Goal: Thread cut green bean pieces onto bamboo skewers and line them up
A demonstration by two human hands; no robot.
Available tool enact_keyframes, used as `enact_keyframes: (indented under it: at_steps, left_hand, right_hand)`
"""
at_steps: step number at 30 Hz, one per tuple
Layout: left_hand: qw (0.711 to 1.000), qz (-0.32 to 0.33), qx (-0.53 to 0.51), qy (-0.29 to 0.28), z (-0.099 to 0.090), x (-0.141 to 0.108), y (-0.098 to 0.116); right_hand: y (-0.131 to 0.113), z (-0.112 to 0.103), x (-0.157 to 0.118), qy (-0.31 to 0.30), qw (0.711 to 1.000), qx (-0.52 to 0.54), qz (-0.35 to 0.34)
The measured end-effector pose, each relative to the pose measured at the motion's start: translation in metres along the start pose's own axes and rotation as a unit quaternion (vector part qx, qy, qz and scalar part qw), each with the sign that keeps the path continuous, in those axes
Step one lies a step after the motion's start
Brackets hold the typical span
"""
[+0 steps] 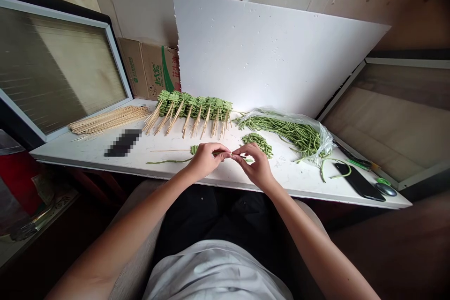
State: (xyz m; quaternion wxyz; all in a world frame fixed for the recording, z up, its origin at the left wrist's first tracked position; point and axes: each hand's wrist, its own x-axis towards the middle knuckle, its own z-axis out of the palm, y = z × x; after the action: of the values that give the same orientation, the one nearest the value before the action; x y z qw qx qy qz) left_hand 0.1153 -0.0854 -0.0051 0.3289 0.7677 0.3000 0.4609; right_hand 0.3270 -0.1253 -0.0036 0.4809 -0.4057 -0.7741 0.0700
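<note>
My left hand [207, 158] is closed in a pinch around a long green bean [167, 162], whose tail trails left over the table. Fingertip to fingertip with it, my right hand [256, 164] pinches the bean's other end; the fingers hide most of that part. Just behind my left hand lies a bamboo skewer [168, 151] with short bean pieces [193, 149] on it, partly covered by the hand. A heap of cut bean pieces [258, 143] lies beyond my right hand.
Stacked bean skewers [197, 105] line the back, beside loose bamboo skewers [108, 119]. Long beans [291, 131] spill from a plastic bag [325, 138]. A black phone [360, 182] lies at right. A white foam board [274, 51] and a cardboard box [149, 68] stand behind.
</note>
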Motion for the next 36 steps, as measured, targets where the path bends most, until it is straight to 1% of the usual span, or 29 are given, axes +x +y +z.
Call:
enact_keyframes:
  at_steps: [3,9,14,17,20,22,25,27,29,33,36]
  left_hand:
    - [1.0,-0.013,0.011,-0.005,0.001,0.0,0.001]
    - [0.999,-0.012,0.032,-0.026,0.006,-0.001,0.002]
    - [0.998,-0.039,-0.006,-0.056,0.007,-0.002,0.004]
    - [0.995,-0.054,-0.033,-0.071,0.007,-0.002,0.004]
    - [0.994,-0.052,-0.049,-0.082,0.007,-0.002,0.003]
    - [0.995,-0.045,-0.041,-0.073,0.008,-0.001,0.003]
    - [0.999,-0.021,-0.002,-0.027,0.007,-0.001,0.001]
    - [1.0,0.0,0.019,0.004,0.006,0.0,0.001]
    - [0.999,0.017,0.03,0.02,0.005,0.0,0.001]
    - [0.998,0.032,0.045,0.021,0.005,-0.001,0.002]
    - [0.998,0.04,0.047,-0.005,0.006,-0.001,0.003]
  right_hand:
    - [-0.002,0.003,-0.001,0.011,1.0,-0.01,-0.009]
    - [-0.004,0.008,-0.006,0.002,1.0,-0.012,-0.018]
    - [-0.002,0.008,-0.007,-0.001,0.999,0.038,-0.011]
    - [0.001,0.009,-0.006,0.001,0.998,0.067,0.011]
    - [0.006,0.01,-0.006,-0.008,0.996,0.084,0.032]
    - [0.007,0.009,-0.005,-0.013,0.996,0.084,0.035]
    - [0.005,0.003,-0.003,-0.027,0.998,0.056,0.032]
    - [0.003,-0.001,-0.002,-0.029,0.999,0.03,0.02]
    - [0.0,-0.004,0.0,-0.022,1.0,0.007,-0.001]
    - [-0.003,-0.003,0.0,-0.018,0.999,-0.031,-0.023]
    - [-0.004,0.001,-0.002,-0.014,0.999,-0.039,-0.022]
